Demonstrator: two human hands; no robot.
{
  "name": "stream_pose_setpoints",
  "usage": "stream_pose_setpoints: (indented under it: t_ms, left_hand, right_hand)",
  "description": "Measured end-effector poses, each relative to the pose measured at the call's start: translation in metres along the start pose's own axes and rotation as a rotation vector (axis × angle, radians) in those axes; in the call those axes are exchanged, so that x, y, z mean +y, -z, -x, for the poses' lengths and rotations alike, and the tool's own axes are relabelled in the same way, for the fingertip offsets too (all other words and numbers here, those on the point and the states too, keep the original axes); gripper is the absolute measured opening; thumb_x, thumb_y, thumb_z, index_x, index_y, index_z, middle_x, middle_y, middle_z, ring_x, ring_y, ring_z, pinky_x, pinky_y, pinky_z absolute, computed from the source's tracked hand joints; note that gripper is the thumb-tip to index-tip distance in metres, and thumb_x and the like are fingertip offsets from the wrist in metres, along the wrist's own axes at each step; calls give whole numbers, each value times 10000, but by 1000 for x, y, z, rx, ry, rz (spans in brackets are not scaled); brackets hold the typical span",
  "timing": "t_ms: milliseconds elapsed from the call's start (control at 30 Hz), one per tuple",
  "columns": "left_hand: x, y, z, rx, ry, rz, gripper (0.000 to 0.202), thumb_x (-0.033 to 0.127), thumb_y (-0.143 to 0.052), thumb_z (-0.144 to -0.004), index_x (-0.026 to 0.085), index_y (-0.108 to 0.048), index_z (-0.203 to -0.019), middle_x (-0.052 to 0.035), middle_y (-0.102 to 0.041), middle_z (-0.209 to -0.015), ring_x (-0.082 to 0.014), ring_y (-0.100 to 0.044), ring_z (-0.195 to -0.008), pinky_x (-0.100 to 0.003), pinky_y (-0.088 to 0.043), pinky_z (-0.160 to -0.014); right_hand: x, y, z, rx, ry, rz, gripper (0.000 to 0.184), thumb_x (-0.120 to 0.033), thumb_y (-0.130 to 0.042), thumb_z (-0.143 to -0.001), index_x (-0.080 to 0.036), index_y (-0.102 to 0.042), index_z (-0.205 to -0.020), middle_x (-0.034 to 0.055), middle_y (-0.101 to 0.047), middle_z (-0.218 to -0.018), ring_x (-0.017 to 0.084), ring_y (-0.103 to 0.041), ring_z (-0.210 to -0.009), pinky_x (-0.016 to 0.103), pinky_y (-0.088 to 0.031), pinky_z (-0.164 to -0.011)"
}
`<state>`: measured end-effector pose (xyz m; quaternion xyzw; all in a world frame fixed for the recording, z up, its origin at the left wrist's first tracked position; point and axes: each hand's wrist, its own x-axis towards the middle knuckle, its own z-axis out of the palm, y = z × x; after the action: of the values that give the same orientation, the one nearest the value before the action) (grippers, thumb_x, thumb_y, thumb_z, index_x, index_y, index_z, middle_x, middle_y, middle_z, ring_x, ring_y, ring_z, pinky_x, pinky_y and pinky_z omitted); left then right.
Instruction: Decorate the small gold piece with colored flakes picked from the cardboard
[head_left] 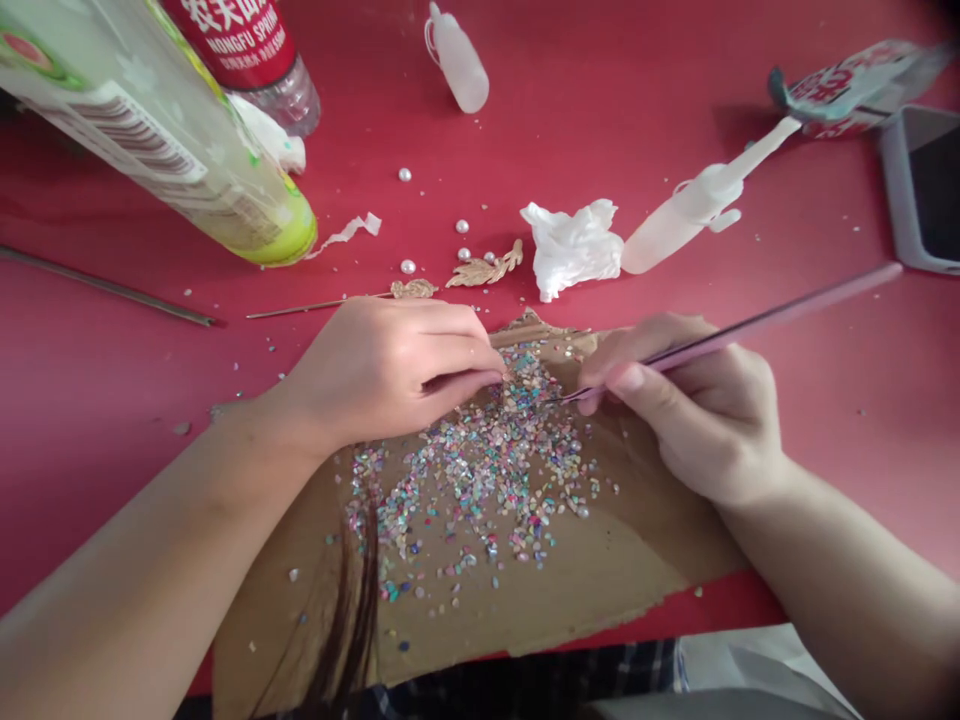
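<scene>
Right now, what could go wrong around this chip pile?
1. The left hand rests its fingers on the loose chips; a slide could scatter them off the cardboard onto the table.
2. A strand of hair hangs over the pile's near edge and could drag chips along.
3. The tweezers in the right hand point toward the left fingertips; a slip might poke them.
</scene>
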<state>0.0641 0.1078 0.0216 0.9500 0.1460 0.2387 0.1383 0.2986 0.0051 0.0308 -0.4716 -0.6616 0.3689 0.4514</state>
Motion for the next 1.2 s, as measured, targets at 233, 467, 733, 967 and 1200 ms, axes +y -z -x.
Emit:
stream_pose_setpoints:
  t_ms: [233,467,733,967,1200]
  left_hand:
    - [0,2,0,-19,145,34,188,306,-566,-985,235,-738,-953,9,-763,-957,-122,-715,-879,-226,-517,-763]
    - [1,1,-1,-27,190,23,217,328,-548,-996,231,-739,-963,4,-760,-981,-129,-715,-925,-233,-516,-781]
    - [3,2,-2,-66,271,38,242,350,-532,-1003,239,-745,-971,6,-756,-1000,-127,-707,-943,-231,-503,-811]
    - [3,2,-3,-88,301,46,259,378,-524,-1001,252,-748,-968,4,-760,-1008,-129,-704,-949,-227,-487,-818]
    - [3,0,-2,-70,298,53,243,371,-541,-994,254,-751,-957,8,-760,-996,-126,-707,-933,-227,-490,-801]
  right_hand:
    - [6,1,6,-134,99,238,87,-168,-569,-970,-203,-618,-908,10,-669,-789,138,-643,-721,293,-521,-668]
    - [0,0,3,-221,137,335,111,-195,-565,-978,-206,-622,-884,15,-703,-783,137,-645,-696,293,-503,-647]
    - [-2,-4,3,-273,217,354,80,-166,-602,-953,-206,-636,-893,14,-727,-783,140,-645,-716,302,-492,-672]
    - [-2,-5,4,-87,158,372,69,-176,-662,-913,-215,-662,-857,9,-679,-705,120,-588,-604,278,-462,-585]
    - [-3,-4,3,-178,182,312,103,-152,-630,-913,-235,-657,-858,7,-719,-752,147,-634,-648,321,-498,-645]
